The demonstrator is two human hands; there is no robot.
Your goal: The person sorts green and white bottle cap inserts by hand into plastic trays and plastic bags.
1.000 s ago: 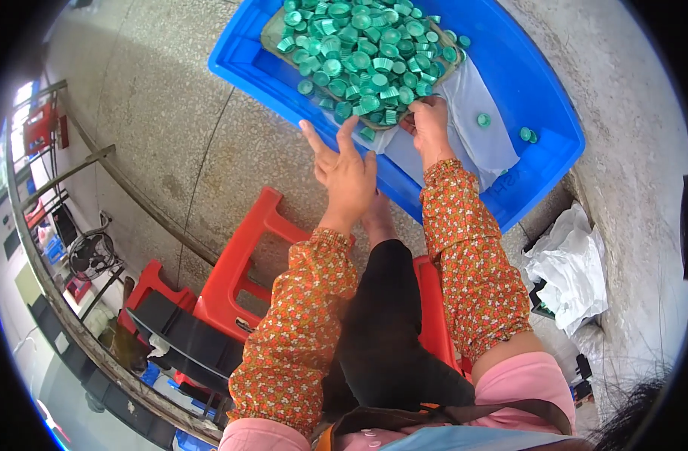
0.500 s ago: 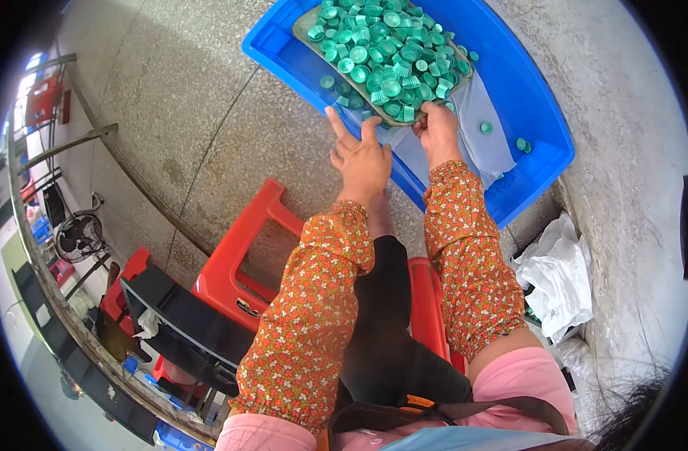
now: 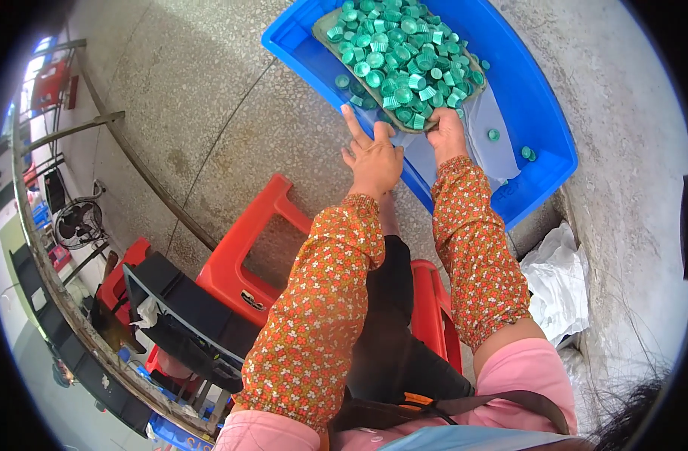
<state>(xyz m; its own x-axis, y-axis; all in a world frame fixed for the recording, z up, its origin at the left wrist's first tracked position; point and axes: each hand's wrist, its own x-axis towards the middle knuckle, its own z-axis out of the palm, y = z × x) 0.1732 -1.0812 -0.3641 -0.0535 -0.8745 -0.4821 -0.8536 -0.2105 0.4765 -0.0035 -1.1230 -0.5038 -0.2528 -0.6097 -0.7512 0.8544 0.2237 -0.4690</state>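
A heap of small green ribbed caps [image 3: 404,60] fills a grey-green tray [image 3: 326,24] inside a blue bin [image 3: 558,154]. My right hand [image 3: 447,137] grips the tray's near edge at its right corner, thumb on top. My left hand [image 3: 375,164] is at the bin's near left rim, below the tray, with its fingers spread and nothing visible in them. Whether its fingertips touch the rim or the tray, I cannot tell. Loose caps lie in the bin around the tray, and white sheeting [image 3: 490,146] covers part of its bottom.
A red plastic stool [image 3: 242,252] stands to the left, beside a black box-like thing [image 3: 182,293]. Crumpled white plastic [image 3: 558,282] lies at the right by the wall. Further left are a fan [image 3: 79,224] and a long rail [image 3: 148,177]. Another red seat [image 3: 434,316] shows by my leg.
The whole picture has shifted slightly, with the bin, stool and floor all moving a little to the right. Both hands keep nearly the same places against the tray and bin.
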